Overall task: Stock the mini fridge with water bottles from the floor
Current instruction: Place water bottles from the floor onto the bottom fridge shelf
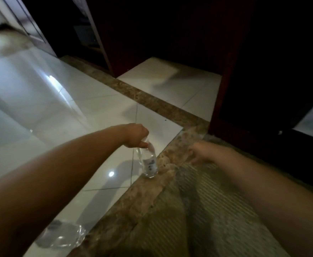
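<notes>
Left hand [135, 135] is mid-frame, fingers curled round the top of a clear water bottle [149, 162]. The bottle hangs a bit tilted, its base right at the edge where the white floor [78, 117] tile meets the brown stone strip [133, 93]. Right hand [202, 152] sits just right of centre over a striped mat [207, 210], but it's too blurry to tell how its fingers lie. Some clear plastic [61, 236], maybe another bottle, is at the lower left.

Both bare forearms stretch forward and down. The left hand [135, 135], knuckles up, curls its fingers round the top of a bottle [149, 162]. The right hand [202, 152] is blurred, its fingers unreadable
</notes>
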The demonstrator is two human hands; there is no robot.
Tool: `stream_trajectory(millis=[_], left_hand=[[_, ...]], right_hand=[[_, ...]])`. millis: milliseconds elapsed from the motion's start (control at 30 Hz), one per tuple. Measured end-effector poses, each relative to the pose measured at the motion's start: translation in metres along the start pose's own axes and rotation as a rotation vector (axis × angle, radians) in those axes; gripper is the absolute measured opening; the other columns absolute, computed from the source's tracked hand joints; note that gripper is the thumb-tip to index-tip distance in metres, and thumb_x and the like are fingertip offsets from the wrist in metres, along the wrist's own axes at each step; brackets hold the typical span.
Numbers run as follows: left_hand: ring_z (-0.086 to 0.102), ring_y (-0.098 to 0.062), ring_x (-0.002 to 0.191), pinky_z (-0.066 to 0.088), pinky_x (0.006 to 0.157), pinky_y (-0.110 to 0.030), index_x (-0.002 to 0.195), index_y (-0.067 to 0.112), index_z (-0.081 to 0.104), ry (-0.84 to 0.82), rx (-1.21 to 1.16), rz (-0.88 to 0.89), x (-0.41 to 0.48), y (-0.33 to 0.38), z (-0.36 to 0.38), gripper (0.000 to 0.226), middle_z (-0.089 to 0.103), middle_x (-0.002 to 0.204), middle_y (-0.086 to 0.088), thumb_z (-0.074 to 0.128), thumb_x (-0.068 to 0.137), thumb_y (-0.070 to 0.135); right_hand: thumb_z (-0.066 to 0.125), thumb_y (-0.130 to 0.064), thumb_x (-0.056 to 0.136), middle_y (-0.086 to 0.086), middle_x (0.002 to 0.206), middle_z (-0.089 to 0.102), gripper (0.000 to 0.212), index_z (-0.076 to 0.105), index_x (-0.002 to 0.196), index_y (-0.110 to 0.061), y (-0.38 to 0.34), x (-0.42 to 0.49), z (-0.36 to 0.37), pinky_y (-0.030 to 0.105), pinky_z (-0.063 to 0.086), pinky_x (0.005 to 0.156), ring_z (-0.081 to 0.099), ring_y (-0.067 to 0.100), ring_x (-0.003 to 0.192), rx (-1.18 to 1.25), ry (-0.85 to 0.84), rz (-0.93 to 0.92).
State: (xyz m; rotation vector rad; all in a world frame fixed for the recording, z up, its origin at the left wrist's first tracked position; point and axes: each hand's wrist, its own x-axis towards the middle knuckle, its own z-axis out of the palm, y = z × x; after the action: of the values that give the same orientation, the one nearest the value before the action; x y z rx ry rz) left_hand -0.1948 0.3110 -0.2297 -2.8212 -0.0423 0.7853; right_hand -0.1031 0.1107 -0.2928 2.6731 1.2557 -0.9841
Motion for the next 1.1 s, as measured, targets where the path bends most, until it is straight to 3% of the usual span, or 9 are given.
stream_trajectory(millis=[133, 300, 367, 467, 533, 633, 733, 933, 1100], left_hand=[[0.056, -0.032, 0.105, 0.042, 0.083, -0.035, 0.115, 0.002, 0.052, 0.125, 0.043, 0.128, 0.025, 0.055, -0.042, 0.043, 0.059, 0.116, -0.018, 0.043, 0.096, 0.04], [0.058, -0.032, 0.1, 0.042, 0.077, -0.035, 0.109, 0.004, 0.054, 0.279, -0.07, 0.247, 0.048, 0.119, -0.095, 0.043, 0.061, 0.11, -0.017, 0.044, 0.094, 0.044], [0.057, -0.032, 0.102, 0.037, 0.073, -0.031, 0.11, 0.004, 0.053, 0.33, -0.123, 0.287, 0.052, 0.146, -0.113, 0.041, 0.06, 0.112, -0.017, 0.045, 0.095, 0.041], [0.056, -0.031, 0.107, 0.041, 0.08, -0.033, 0.115, 0.004, 0.054, 0.409, -0.215, 0.343, 0.059, 0.184, -0.135, 0.041, 0.06, 0.113, -0.016, 0.044, 0.096, 0.039], [0.056, -0.029, 0.105, 0.04, 0.079, -0.033, 0.114, 0.007, 0.053, 0.446, -0.285, 0.371, 0.064, 0.205, -0.143, 0.039, 0.06, 0.108, -0.013, 0.044, 0.096, 0.04], [0.058, -0.026, 0.093, 0.037, 0.07, -0.032, 0.094, 0.017, 0.048, 0.525, -0.405, 0.4, 0.065, 0.233, -0.149, 0.027, 0.052, 0.089, -0.002, 0.043, 0.095, 0.044], [0.057, -0.025, 0.083, 0.036, 0.065, -0.033, 0.088, 0.02, 0.04, 0.624, -0.456, 0.429, 0.06, 0.265, -0.158, 0.027, 0.053, 0.088, -0.004, 0.041, 0.095, 0.045], [0.06, -0.029, 0.103, 0.044, 0.073, -0.035, 0.119, 0.011, 0.048, 0.795, -0.526, 0.377, 0.062, 0.323, -0.182, 0.041, 0.06, 0.116, -0.01, 0.039, 0.096, 0.044], [0.056, -0.025, 0.087, 0.037, 0.067, -0.03, 0.087, 0.016, 0.045, 0.739, -0.818, 0.52, 0.078, 0.358, -0.202, 0.025, 0.046, 0.086, 0.001, 0.048, 0.094, 0.039]], right_hand=[[0.065, -0.03, 0.086, 0.005, 0.142, 0.049, 0.06, 0.041, 0.14, -0.018, 0.028, -0.03, -0.008, 0.029, 0.04, 0.099, 0.049, 0.025, 0.126, 0.03, 0.123, 0.022], [0.071, -0.046, 0.075, 0.005, 0.142, 0.047, 0.078, 0.035, 0.14, -0.022, 0.072, -0.066, -0.009, 0.044, 0.045, 0.101, 0.048, 0.029, 0.128, 0.024, 0.295, 0.17], [0.07, -0.047, 0.076, 0.006, 0.142, 0.046, 0.08, 0.033, 0.141, -0.02, 0.091, -0.082, -0.008, 0.042, 0.044, 0.101, 0.047, 0.028, 0.129, 0.142, 0.353, 0.216], [0.071, -0.045, 0.077, 0.005, 0.14, 0.049, 0.083, 0.03, 0.145, -0.021, 0.117, -0.111, -0.007, 0.033, 0.044, 0.1, 0.049, 0.023, 0.126, 0.362, 0.43, 0.26], [0.07, -0.042, 0.079, 0.005, 0.137, 0.052, 0.081, 0.029, 0.146, -0.021, 0.132, -0.13, -0.005, 0.03, 0.044, 0.097, 0.051, 0.023, 0.124, 0.444, 0.488, 0.295], [0.071, -0.031, 0.081, 0.006, 0.131, 0.057, 0.074, 0.032, 0.143, -0.022, 0.15, -0.159, -0.001, 0.032, 0.046, 0.092, 0.054, 0.023, 0.12, 0.602, 0.586, 0.324], [0.072, -0.029, 0.081, 0.007, 0.126, 0.059, 0.063, 0.041, 0.134, -0.014, 0.166, -0.183, 0.002, 0.031, 0.046, 0.086, 0.056, 0.023, 0.115, 0.67, 0.684, 0.354], [0.071, -0.025, 0.081, 0.002, 0.116, 0.063, 0.053, 0.047, 0.127, -0.014, 0.199, -0.214, 0.006, 0.026, 0.046, 0.082, 0.059, 0.014, 0.098, 0.708, 0.929, 0.423], [0.071, -0.031, 0.081, 0.003, 0.101, 0.067, 0.059, 0.044, 0.13, -0.013, 0.228, -0.22, 0.005, 0.032, 0.05, 0.08, 0.064, 0.02, 0.094, 0.714, 1.094, 0.551]])
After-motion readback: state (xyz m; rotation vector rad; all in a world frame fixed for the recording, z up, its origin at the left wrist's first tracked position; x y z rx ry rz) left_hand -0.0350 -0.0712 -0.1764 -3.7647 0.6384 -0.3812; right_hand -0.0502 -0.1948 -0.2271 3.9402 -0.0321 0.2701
